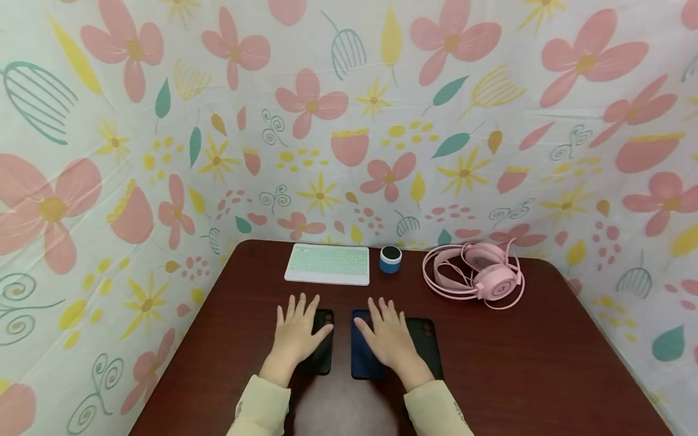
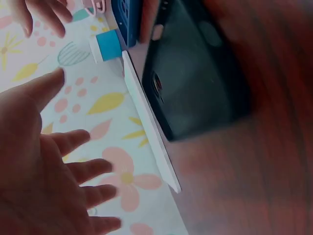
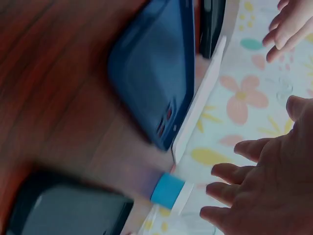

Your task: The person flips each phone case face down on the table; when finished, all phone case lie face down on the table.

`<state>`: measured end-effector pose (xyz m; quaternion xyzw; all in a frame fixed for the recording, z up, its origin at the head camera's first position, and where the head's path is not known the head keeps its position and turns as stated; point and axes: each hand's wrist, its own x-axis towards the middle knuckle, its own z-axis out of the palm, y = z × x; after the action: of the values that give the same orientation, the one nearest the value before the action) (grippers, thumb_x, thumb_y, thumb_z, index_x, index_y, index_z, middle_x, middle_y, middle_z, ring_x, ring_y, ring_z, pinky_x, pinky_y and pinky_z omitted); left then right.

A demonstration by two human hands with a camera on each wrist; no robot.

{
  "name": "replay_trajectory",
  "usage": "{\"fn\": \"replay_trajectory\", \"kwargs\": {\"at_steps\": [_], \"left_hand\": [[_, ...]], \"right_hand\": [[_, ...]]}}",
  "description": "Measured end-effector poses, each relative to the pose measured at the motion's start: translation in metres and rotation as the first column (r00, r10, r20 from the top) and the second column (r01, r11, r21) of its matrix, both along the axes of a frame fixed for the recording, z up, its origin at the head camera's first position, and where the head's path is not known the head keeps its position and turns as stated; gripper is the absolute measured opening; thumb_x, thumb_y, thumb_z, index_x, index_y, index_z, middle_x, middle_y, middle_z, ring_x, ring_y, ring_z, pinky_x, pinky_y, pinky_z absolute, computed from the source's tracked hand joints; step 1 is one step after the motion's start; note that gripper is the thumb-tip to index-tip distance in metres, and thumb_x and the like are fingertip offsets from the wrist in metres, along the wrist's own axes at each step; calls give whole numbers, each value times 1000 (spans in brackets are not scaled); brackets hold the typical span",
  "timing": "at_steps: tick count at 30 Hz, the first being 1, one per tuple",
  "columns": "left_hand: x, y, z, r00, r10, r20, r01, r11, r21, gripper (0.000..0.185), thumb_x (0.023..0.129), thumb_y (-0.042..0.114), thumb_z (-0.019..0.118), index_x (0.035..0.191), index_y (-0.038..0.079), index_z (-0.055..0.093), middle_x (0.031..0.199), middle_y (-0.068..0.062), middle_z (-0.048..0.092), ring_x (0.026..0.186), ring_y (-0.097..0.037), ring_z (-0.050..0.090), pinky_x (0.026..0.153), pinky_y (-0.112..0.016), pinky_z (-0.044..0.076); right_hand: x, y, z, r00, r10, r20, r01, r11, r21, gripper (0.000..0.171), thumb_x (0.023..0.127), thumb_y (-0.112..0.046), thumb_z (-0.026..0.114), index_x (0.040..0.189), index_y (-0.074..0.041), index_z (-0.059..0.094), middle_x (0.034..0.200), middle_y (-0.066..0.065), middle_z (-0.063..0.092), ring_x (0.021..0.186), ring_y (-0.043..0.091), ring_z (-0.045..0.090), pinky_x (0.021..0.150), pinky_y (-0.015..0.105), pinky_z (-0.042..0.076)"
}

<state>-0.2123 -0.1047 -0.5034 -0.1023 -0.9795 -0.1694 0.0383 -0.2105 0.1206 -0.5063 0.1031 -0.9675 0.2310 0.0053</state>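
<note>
Low in the middle of the head view, both hands lie palm down with fingers spread over three phone cases on the dark wooden counter (image 1: 518, 363). The left hand (image 1: 298, 332) is over a black phone case (image 1: 323, 357) at lower centre-left; the case shows past the thumb side and the fingertips, so it sits under and just right of the palm. The grip is released, fingers straight, nothing pinched. In the left wrist view the palm (image 2: 44, 166) appears lifted off the case (image 2: 195, 83), though blur makes the contact hard to judge.

The right hand (image 1: 388, 338) is spread across a dark blue phone case (image 1: 361, 357) and a second black phone case (image 1: 428, 348) lying side by side; the blue one shows at the hand's left edge, the black one at its right. This grip is also released, fingers straight and fanned. The right wrist view shows the open fingers (image 3: 244, 188) above the counter, the blue case (image 3: 151, 83) at upper centre and the black one (image 3: 68, 213) at lower left.

Toward the top of the counter, a white keyboard with pale green keys (image 1: 328, 263) lies just above the left hand. A small blue and white round speaker (image 1: 390, 259) stands just to its right. Pink headphones with a coiled cable (image 1: 485, 275) rest at the upper right. A floral cloth (image 1: 349, 121) covers the walls all round.
</note>
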Motion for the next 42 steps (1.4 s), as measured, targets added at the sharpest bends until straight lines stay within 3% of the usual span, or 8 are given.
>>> {"fn": "replay_trajectory", "kwargs": {"at_steps": [9,13,18,23,27,31,40,42], "left_hand": [[8,-19,-5,995,46,86,-47,999,15,80,90,56,58,149,6,36,130,-24,48,111,-39,47,84,-53,43],[10,-22,-6,988,49,149,-52,999,15,81,89,51,63,147,1,36,127,-27,48,108,-39,48,78,-50,47],[14,-25,-7,964,41,261,-55,997,47,80,90,46,64,145,-5,36,131,-31,47,119,-47,45,87,-56,44],[15,-27,-6,935,43,352,-66,996,53,80,90,42,66,143,-10,36,129,-33,50,120,-50,45,91,-58,40],[13,-27,-7,923,41,383,-62,997,45,81,89,41,67,143,-10,35,128,-32,51,118,-48,48,90,-57,41],[9,-27,-9,917,29,397,-50,998,43,81,89,42,67,144,-8,35,128,-30,52,116,-45,50,90,-55,42],[8,-25,-12,914,19,405,-46,997,57,79,90,43,66,145,-5,37,130,-29,51,120,-47,46,93,-57,39],[8,-25,-13,915,21,403,-49,997,59,78,90,43,65,145,-4,37,131,-29,51,121,-47,46,93,-58,39]], "right_hand": [[5,-26,0,997,13,76,-12,1000,-8,77,96,-65,32,153,-12,29,146,22,36,131,42,35,100,58,32],[7,-35,-2,996,42,83,-43,999,10,78,96,-64,36,151,-10,32,138,26,41,121,41,45,90,54,42],[9,-46,-6,982,88,169,-94,995,26,78,96,-59,43,150,-4,32,138,31,36,103,38,57,71,46,50],[12,-59,-8,964,103,246,-123,990,67,75,97,-54,46,148,0,34,139,30,40,103,39,60,78,49,50],[13,-66,-7,954,93,285,-131,984,117,75,97,-56,42,148,-1,36,92,16,66,75,29,65,62,40,50],[13,-71,-8,956,91,277,-140,977,162,72,98,-57,40,147,-4,38,56,4,50,46,19,49,44,32,37],[7,-77,-17,967,93,237,-142,970,200,62,97,-48,51,142,-5,48,104,14,68,72,27,65,56,39,50],[8,-78,-17,968,95,231,-144,969,203,63,96,-47,53,141,-4,48,104,15,68,69,26,65,54,38,49]]}}
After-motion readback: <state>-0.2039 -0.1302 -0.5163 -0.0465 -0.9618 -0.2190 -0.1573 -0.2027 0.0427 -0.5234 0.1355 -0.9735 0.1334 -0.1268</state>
